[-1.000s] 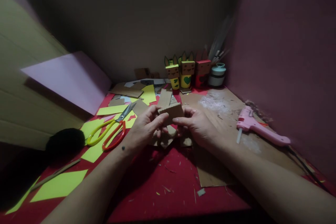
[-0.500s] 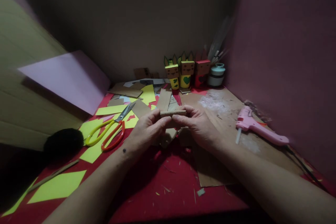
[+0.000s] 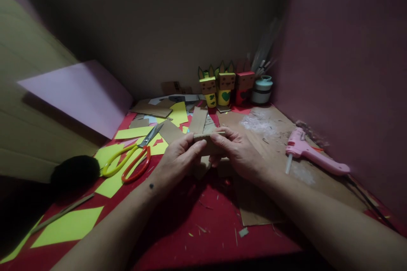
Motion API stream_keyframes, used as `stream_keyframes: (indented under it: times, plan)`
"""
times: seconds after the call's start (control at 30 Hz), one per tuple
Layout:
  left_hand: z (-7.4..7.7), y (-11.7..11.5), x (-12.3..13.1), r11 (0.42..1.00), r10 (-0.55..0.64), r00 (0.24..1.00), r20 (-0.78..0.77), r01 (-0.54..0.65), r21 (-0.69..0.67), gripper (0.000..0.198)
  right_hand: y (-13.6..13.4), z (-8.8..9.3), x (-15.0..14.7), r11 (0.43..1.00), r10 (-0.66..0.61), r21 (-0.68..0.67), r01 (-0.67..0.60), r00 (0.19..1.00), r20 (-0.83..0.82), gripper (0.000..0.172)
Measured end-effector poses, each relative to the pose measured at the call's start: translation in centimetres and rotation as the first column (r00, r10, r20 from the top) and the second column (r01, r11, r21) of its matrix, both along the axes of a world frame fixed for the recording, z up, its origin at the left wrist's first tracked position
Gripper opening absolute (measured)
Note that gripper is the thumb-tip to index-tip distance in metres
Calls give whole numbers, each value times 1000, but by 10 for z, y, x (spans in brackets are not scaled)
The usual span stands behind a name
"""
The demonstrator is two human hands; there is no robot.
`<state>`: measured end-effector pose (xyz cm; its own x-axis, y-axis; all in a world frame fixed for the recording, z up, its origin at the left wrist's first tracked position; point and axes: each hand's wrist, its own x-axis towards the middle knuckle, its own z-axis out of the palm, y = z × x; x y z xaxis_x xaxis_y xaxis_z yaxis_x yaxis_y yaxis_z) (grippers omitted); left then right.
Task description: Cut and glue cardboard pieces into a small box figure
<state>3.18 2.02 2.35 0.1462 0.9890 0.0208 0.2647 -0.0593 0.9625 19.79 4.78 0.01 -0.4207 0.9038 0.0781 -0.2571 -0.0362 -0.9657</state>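
Note:
Between both hands, above the red tabletop, is a small folded-looking piece of cardboard (image 3: pixel 211 147). My left hand (image 3: pixel 182 154) pinches its left end between thumb and fingers. On the other end my right hand (image 3: pixel 240 150) has its thumb pressed on the near face and its fingers behind. Below the hands lie more cardboard bits (image 3: pixel 202 168), partly hidden by them. A cardboard strip (image 3: pixel 199 119) shows just beyond. Left of my left hand rest scissors (image 3: pixel 139 152) with one yellow and one red handle, blades partly apart.
Pink glue gun (image 3: pixel 299 146) lies on a cardboard sheet (image 3: pixel 270 199) at the right. At the back stand paper animal figures (image 3: pixel 226 87) and a pale blue pot (image 3: pixel 262 89). Yellow paper (image 3: pixel 68 224) and scraps cover the left. A lilac sheet (image 3: pixel 85 93) leans there.
The cardboard piece has tilted so that more of its near face shows. My right thumb has shifted slightly up and right along it. Both hands keep their hold.

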Motion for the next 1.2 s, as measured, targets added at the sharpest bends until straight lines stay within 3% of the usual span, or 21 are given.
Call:
stream_keyframes:
  times: [0.2, 0.43, 0.67, 0.83, 1.03, 1.13, 1.2]
  plan:
    - [2, 1, -1, 996, 33, 998, -58, -28, 81, 35, -3, 3, -1, 999, -32, -20, 31, 999, -39, 23]
    - [0, 2, -2, 1000, 27, 1000, -9, -27, 16, 38, 3, -2, -4, 984, 67, -153, -94, 982, -176, 28]
    - [-1, 0, 1, 990, 49, 986, 160, -27, -136, 36, 7, 2, -5, 960, 143, -221, -174, 978, -150, 44]
    - [-1, 1, 0, 988, 60, 980, 191, -32, -149, 40, 8, 1, -2, 932, 142, -303, -197, 971, -195, 37]
    - [-5, 7, -8, 999, -8, 991, 135, 14, -45, 41, 7, 2, 2, 941, 160, -257, -222, 957, -242, 30]
    - [-5, 8, -7, 997, 70, 983, 167, -66, -33, 31, 7, 4, 2, 945, 173, -230, -231, 954, -245, 33]
    - [-4, 8, -6, 989, 125, 981, 149, -136, 64, 29, 6, 4, 2, 952, 164, -213, -220, 954, -251, 35]
